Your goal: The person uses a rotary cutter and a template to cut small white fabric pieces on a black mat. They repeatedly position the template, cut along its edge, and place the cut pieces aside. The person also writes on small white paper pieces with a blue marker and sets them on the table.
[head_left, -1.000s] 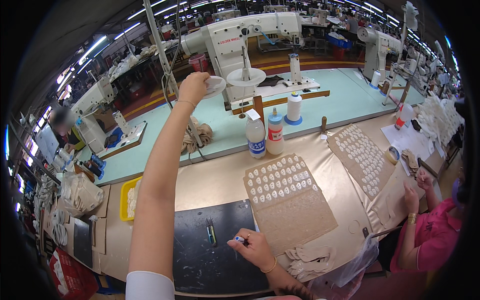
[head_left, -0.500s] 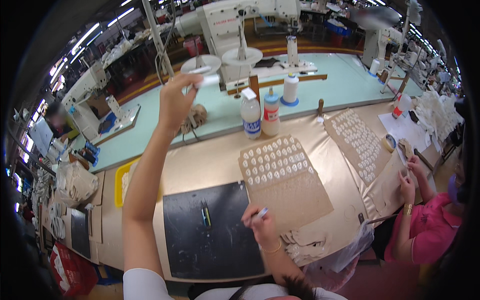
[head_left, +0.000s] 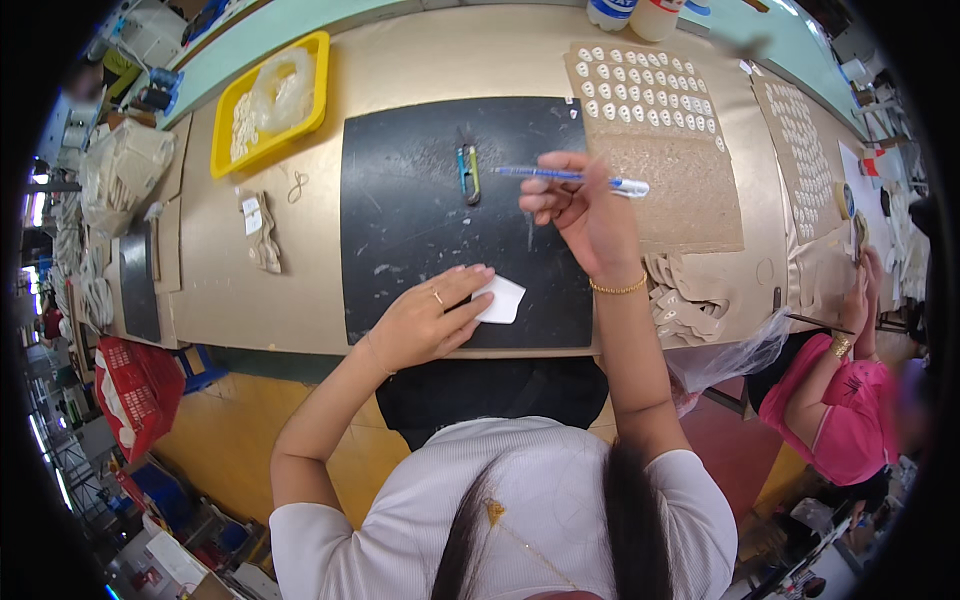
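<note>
My left hand [head_left: 430, 310] is closed over one edge of a small white piece of paper [head_left: 503, 301], low over the black mat [head_left: 420, 230]. Whether the paper is one sheet or several cannot be made out. Above the mat's right edge, my right hand [head_left: 575, 200] grips a blue pen [head_left: 560, 175] lying across the fingers, a white end to the right. Motion blurs part of this hand. Between the hands and the mat's far edge lie small thread snips [head_left: 468, 175] with yellow-green and blue handles.
A yellow tray [head_left: 322, 85] with white pieces stands far left. Tan fabric pieces [head_left: 262, 235] lie left of the mat. On the right are a brown board [head_left: 665, 170] with rows of white ovals and stacked beige pieces [head_left: 685, 310]. A co-worker in pink [head_left: 830, 410] sits at far right.
My left hand has come down from high over the table with the white paper to the mat. My right hand, with the pen, has moved forward. The view has tilted down.
</note>
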Motion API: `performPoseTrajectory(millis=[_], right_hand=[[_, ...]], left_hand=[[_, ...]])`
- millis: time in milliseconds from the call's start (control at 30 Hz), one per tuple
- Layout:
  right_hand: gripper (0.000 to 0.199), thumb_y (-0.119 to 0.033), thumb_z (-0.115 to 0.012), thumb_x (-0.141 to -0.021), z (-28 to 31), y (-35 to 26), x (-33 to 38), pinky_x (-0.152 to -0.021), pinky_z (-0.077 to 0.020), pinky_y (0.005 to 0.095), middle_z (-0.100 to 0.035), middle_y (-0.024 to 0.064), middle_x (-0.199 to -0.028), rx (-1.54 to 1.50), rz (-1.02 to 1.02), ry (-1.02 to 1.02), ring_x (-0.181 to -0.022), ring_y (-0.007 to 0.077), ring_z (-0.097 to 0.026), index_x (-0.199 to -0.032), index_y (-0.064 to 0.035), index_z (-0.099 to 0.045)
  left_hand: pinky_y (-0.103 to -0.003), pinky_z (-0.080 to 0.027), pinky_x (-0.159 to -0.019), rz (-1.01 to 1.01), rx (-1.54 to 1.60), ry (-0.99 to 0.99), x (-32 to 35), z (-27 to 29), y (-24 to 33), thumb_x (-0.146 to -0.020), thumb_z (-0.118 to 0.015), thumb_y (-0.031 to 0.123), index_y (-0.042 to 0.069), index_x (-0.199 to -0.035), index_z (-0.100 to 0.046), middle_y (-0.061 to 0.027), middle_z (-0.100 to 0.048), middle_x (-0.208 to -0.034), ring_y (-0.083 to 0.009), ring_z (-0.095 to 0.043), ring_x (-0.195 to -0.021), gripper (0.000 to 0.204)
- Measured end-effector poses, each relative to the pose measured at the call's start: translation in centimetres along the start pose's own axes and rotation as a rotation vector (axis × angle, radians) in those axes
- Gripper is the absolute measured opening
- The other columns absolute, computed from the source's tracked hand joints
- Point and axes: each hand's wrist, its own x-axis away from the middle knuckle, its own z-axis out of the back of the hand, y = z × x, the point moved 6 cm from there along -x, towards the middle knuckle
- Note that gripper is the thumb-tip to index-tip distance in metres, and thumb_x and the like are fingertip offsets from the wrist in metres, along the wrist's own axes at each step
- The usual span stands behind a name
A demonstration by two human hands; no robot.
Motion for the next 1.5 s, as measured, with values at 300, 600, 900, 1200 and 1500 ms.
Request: performPoseTrajectory(millis=[300,600,900,1200,1500], right_hand=[[0.039,-0.019,-0.083,-0.084,0.4,5.0,5.2,-0.049,-0.0319,0.0251,-0.052,-0.0027,-0.060,0.739,0.091,-0.077,-0.056,0.0034,-0.043,-0.066,-0.0069,-0.051],[0.037,-0.017,-0.077,-0.084,-2.9,5.6,4.5,-0.046,-0.0371,0.0283,-0.055,0.0047,-0.054,1.078,0.187,-0.252,-0.046,0.0096,-0.050,-0.062,-0.0050,-0.050],[0.035,-0.018,-0.079,-0.082,-3.7,6.1,4.5,-0.046,-0.0407,0.0292,-0.058,0.0046,-0.053,1.161,0.331,-0.310,-0.044,0.0157,-0.054,-0.061,-0.0062,-0.054],[0.033,-0.014,-0.078,-0.080,-3.4,6.2,4.6,-0.048,-0.0427,0.0310,-0.057,0.0039,-0.053,1.202,0.355,-0.321,-0.045,0.0177,-0.055,-0.060,-0.0074,-0.053],[0.033,-0.009,-0.077,-0.079,-3.4,6.1,4.5,-0.047,-0.0417,0.0305,-0.055,0.0038,-0.052,1.189,0.375,-0.308,-0.045,0.0173,-0.053,-0.061,-0.0066,-0.050]], left_hand=[[-0.047,-0.045,-0.100,0.027,-0.185,0.062,2.4,-0.2,0.4,-0.077,-0.080,0.028,0.013,-0.123,-0.067,-0.0115,-0.059,-0.136,-0.0292,-0.056,-0.124,0.049],[-0.049,-0.036,-0.114,0.264,-0.206,0.136,4.8,-2.4,2.2,-0.077,-0.079,0.031,0.014,-0.127,-0.067,-0.0108,-0.056,-0.143,-0.0288,-0.050,-0.137,0.055],[-0.048,-0.037,-0.113,0.240,-0.227,0.208,5.0,-2.6,2.1,-0.079,-0.078,0.034,0.021,-0.120,-0.071,-0.0104,-0.060,-0.139,-0.0280,-0.054,-0.134,0.044],[-0.048,-0.036,-0.113,0.244,-0.222,0.207,4.9,-2.7,2.0,-0.080,-0.078,0.035,0.021,-0.118,-0.071,-0.0100,-0.060,-0.139,-0.0273,-0.053,-0.134,0.041],[-0.048,-0.037,-0.112,0.243,-0.233,0.195,4.9,-2.7,2.0,-0.078,-0.079,0.034,0.022,-0.119,-0.070,-0.0099,-0.058,-0.142,-0.0270,-0.052,-0.135,0.044]])
